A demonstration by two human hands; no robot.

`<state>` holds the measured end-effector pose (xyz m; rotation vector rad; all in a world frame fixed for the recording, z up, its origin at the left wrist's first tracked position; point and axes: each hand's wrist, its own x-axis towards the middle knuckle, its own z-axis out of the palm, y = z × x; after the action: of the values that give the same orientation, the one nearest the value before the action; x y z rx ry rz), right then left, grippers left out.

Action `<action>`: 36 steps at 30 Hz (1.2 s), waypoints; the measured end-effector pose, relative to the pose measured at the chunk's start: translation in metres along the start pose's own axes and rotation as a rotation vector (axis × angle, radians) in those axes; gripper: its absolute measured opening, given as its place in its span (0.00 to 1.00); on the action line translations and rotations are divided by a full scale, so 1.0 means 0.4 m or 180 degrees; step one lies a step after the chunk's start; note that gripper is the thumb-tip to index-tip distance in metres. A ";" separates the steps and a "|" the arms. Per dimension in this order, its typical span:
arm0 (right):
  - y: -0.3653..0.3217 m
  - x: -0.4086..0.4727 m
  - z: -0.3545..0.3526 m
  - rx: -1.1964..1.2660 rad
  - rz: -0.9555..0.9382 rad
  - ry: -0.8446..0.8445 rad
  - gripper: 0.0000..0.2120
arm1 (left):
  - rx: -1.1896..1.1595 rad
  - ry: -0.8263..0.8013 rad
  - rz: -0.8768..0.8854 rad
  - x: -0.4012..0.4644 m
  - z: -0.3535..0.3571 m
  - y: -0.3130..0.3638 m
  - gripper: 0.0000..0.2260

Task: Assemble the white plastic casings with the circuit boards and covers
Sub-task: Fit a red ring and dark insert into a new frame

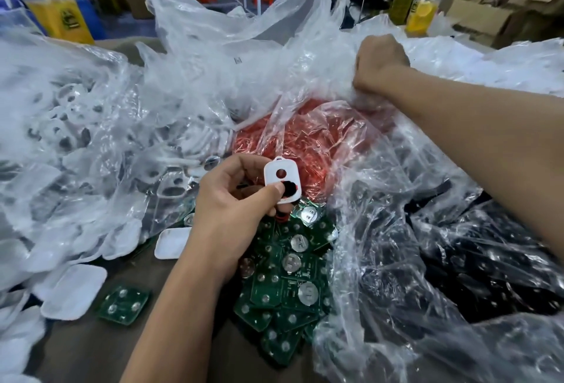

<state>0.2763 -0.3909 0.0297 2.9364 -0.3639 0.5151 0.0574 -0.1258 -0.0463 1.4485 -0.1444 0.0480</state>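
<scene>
Above the heap of green circuit boards (293, 272), your left hand (232, 199) pinches a white casing (282, 181) — your right hand (380, 62) clutches the clear bag (274, 77); hold it wide before reaching in.

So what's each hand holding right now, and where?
The left hand pinches a white casing at its lower end, thumb over the lower hole. The right hand grips a bunched fold of clear plastic bag.

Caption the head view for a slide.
Left hand holds a white casing; right hand grips a clear bag.
</scene>
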 end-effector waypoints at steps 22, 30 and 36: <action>0.036 -0.097 -0.200 0.1212 0.0027 0.0660 0.10 | -0.0065 0.0128 -0.0117 0.002 -0.001 -0.003 0.09; -0.123 -0.402 -0.227 0.4883 0.0023 -0.0182 0.08 | -0.0112 0.0529 -0.0045 0.001 -0.017 0.007 0.09; -0.215 -0.559 -0.150 0.5058 -0.0428 -0.0686 0.06 | -0.0135 0.0998 0.0051 -0.026 -0.057 0.027 0.12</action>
<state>0.0754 -0.2503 -0.0007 4.4732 0.5373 0.6353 0.0475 -0.1015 -0.0394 1.3796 0.0993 0.2821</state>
